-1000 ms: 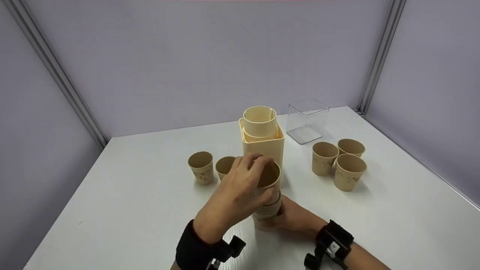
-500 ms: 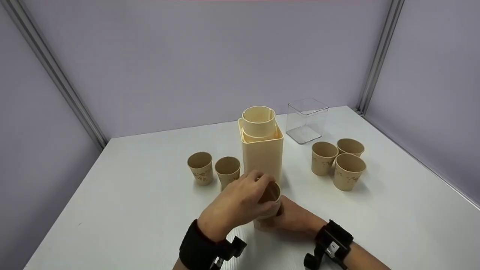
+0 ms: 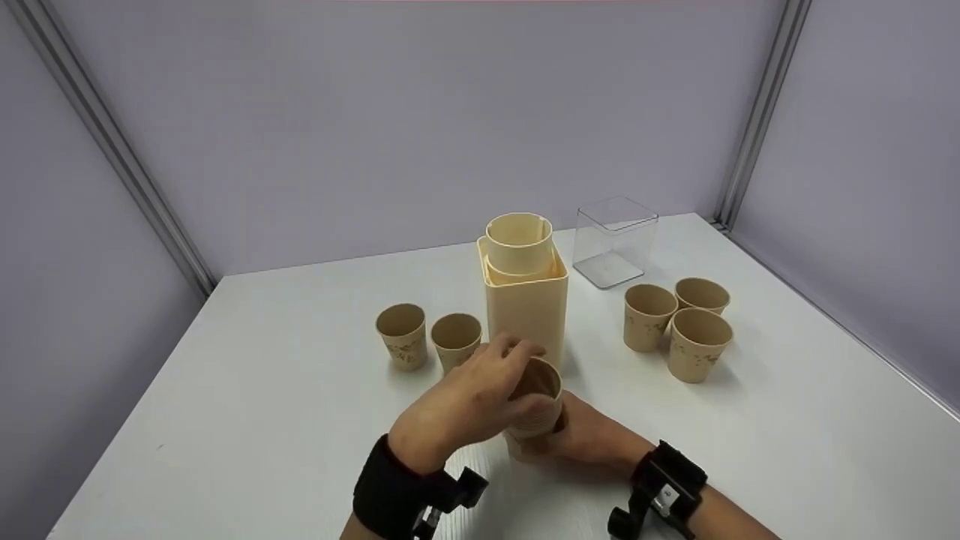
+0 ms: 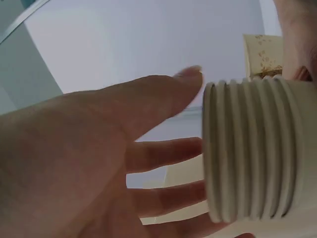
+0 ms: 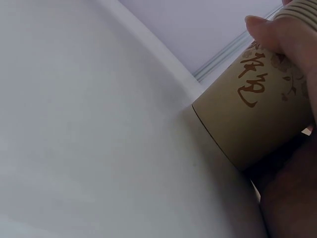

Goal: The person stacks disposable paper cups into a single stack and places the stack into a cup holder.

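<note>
A stack of nested paper cups (image 3: 534, 411) stands on the white table (image 3: 262, 420) in front of me. My left hand (image 3: 480, 390) wraps the top of the stack, fingertips over the far rim and thumb on the near side. In the left wrist view the ribbed rims of the stack (image 4: 252, 148) lie against the fingers (image 4: 163, 153), which are only lightly bent. My right hand (image 3: 581, 433) grips the base of the stack from the right. In the right wrist view its fingers (image 5: 285, 37) curl round the printed bottom cup (image 5: 247, 114).
A beige square holder (image 3: 526, 300) with a round tube in it stands just behind the stack. Two single cups (image 3: 401, 335) (image 3: 456, 339) stand to its left, three cups (image 3: 697, 343) to its right. A clear plastic box (image 3: 613, 240) sits at the back right.
The top cup, raised above the stack a second ago, has been pushed down into it by my left hand. My right hand has stayed at the base.
</note>
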